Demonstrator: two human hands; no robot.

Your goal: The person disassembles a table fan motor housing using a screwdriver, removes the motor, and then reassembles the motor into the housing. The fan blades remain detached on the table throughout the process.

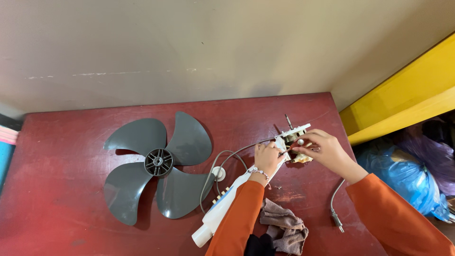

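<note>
motor unit partly hidden by fingers; blue bag cut off at edge

Both forearms come up from the lower edge in orange sleeves and converge toward each other. The left hand is curled into a closed grip, knuckles up, a beaded bracelet at the wrist just below it. The right hand sits just to the right of that grip and slightly higher — palm down, wrist bent inward, fingers pinched together — fingertips nearly meeting the left hand's.
</note>
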